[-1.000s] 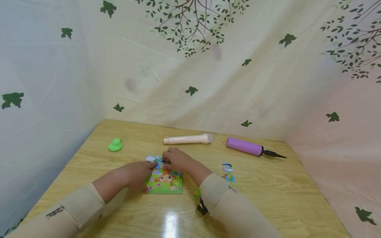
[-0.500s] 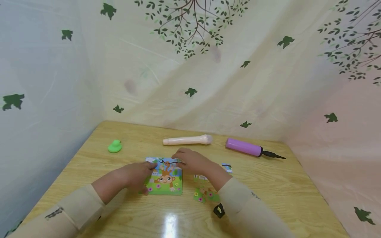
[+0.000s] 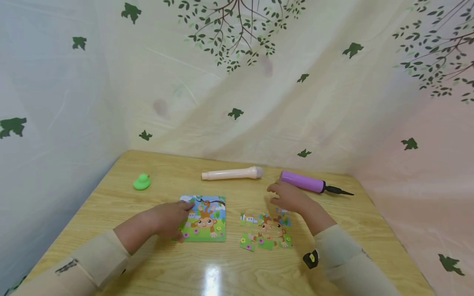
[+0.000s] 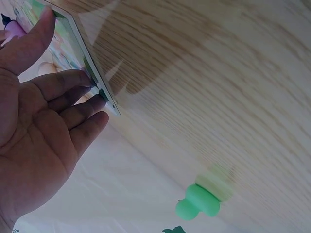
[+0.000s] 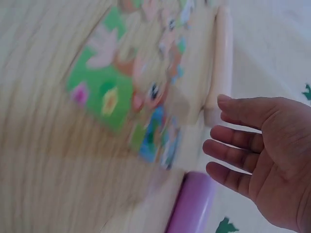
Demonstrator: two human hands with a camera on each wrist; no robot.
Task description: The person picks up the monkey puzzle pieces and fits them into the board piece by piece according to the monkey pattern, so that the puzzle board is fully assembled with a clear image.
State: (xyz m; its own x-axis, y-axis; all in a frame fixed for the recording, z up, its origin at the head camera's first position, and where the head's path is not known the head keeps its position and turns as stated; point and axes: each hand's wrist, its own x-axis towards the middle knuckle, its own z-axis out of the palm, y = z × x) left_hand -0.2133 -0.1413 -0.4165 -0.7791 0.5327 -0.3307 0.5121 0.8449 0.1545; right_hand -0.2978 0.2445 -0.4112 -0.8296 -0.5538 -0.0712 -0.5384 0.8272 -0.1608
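Note:
A square jigsaw puzzle (image 3: pixel 209 232) shows a monkey hanging from a branch. My left hand (image 3: pixel 168 220) rests along its left side in the head view. In the left wrist view, the thumb and fingertips of the left hand (image 4: pixel 43 111) touch the board's rim (image 4: pixel 90 53), spread apart along it. To the right lie several loose puzzle pieces (image 3: pixel 264 242) that show parts of a second monkey. Over their far right corner hovers my right hand (image 3: pixel 296 199), fingers loosely bent and holding nothing. The right wrist view has that hand (image 5: pixel 262 145) beside the blurred pieces (image 5: pixel 109 87).
A pale pink toy microphone (image 3: pixel 231 174) lies behind the puzzle. The purple balloon pump (image 3: pixel 301 181) with a black nozzle lies beyond my right hand. At the back left sits a green toy duck (image 3: pixel 142 181). A printed curtain (image 3: pixel 207 135) hangs behind the wooden table (image 3: pixel 170 267).
My right hand has left the puzzle's upper part and moved right, over the loose pieces. The branch picture at the top now shows uncovered. The left hand has stayed put.

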